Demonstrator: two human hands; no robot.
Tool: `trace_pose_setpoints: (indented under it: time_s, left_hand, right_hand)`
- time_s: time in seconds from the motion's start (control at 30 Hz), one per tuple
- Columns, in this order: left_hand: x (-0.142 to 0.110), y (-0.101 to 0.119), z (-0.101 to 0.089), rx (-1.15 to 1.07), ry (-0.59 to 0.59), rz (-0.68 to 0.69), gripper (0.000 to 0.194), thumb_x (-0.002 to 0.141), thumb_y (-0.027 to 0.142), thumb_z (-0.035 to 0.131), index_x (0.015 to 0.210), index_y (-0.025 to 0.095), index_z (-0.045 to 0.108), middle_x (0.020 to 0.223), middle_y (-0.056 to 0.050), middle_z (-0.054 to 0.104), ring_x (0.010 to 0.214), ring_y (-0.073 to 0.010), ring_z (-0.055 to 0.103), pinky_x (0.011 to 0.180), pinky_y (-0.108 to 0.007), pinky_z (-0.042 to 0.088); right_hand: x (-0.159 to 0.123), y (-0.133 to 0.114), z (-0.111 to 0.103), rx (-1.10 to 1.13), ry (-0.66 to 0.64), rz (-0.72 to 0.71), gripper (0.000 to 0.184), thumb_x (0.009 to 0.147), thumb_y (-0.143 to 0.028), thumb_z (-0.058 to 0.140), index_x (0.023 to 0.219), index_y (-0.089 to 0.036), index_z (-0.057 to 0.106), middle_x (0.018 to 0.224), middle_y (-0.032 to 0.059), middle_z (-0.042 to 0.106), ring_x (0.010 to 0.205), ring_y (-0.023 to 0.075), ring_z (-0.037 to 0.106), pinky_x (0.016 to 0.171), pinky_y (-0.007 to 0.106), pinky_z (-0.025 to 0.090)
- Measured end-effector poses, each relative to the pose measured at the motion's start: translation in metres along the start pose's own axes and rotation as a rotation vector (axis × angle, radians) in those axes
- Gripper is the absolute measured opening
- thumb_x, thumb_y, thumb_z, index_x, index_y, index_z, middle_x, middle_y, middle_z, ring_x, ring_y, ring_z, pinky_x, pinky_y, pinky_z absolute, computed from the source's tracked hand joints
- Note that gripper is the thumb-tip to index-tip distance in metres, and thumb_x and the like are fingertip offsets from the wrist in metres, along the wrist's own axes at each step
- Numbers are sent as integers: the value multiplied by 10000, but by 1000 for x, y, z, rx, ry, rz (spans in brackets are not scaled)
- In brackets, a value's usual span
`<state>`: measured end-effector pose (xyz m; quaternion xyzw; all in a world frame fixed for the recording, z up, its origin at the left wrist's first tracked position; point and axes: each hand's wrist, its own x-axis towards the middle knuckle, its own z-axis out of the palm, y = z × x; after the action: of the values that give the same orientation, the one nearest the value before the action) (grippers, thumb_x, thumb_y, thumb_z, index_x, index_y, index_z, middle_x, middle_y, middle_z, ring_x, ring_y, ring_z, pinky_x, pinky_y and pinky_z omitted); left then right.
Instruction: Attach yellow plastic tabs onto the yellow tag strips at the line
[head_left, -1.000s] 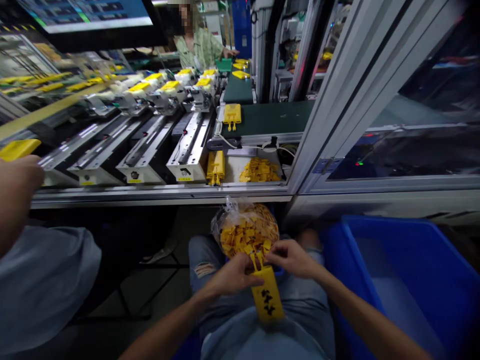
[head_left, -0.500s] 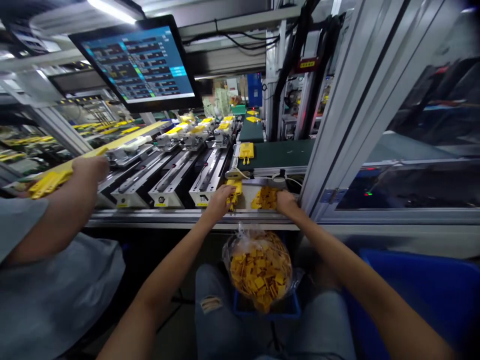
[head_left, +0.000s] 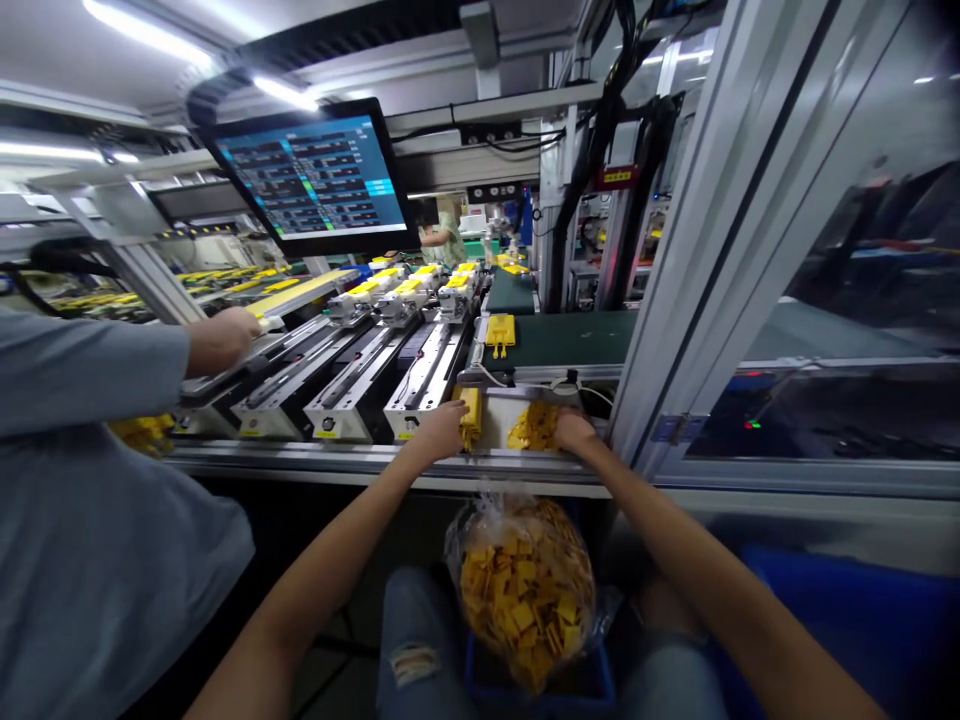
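Observation:
At the bench edge my left hand (head_left: 441, 432) has its fingers closed on a stack of yellow plastic parts (head_left: 471, 412) with thin prongs at the lower end. To its right lies a loose pile of small flat yellow plastic pieces (head_left: 532, 428) on a pale tray surface (head_left: 493, 430). My right hand (head_left: 576, 432) is curled at the right side of that pile, its fingertips hidden among the pieces. Below the bench, between my knees, a clear plastic bag (head_left: 525, 590) full of similar small yellow pieces rests in a blue bin (head_left: 600, 680).
A yellow pronged part (head_left: 500, 335) lies on the green conveyor belt (head_left: 577, 340). Several slide rails (head_left: 360, 375) with yellow parts in fixtures run at left. A co-worker's arm (head_left: 217, 340) reaches in there. A metal post (head_left: 712, 220) stands close on the right; a monitor (head_left: 315, 180) hangs above.
The view has tilted up, so everything sits lower. The co-worker's hand has moved from the yellow parts toward the slide rails. Both my hands stay at the same places on the bench.

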<state>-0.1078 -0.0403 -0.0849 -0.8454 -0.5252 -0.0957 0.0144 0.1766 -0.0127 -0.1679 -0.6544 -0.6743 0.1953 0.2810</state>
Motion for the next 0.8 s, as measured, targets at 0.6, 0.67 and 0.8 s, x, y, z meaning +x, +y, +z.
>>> trace_pose_setpoints:
  time_s: [0.6,0.67,0.8]
  left_hand:
    - [159,97,-47,151,112,79,675,911,619,461,966,-7,708,979,-247,661,1050,-363,575,1024,-499,342]
    - [144,112,-39,147,149,235,655,821,610,620,1110,25,671,1108,-238,613,1125,-384,514,1049,-509,322]
    - [114,130,-26,188,242,490,391,859,151,568,1241,70,582,1166,-211,553,1180,-354,450,1077,-514,306]
  right_hand:
    - [-161,4,-6,384,269,-42,321,855,-367,617,1120,-185,614,846,60,685,741,223,647,711,337,509]
    - [-174,11,-10,466,288,-1,367,837,-409,642,1130,-189,620,791,43,667,695,214,631,677,330,510]
    - [-190,16,-24,567,284,31,380,831,-501,667,1052,-195,708,697,34,656,591,188,579,581,308,488]
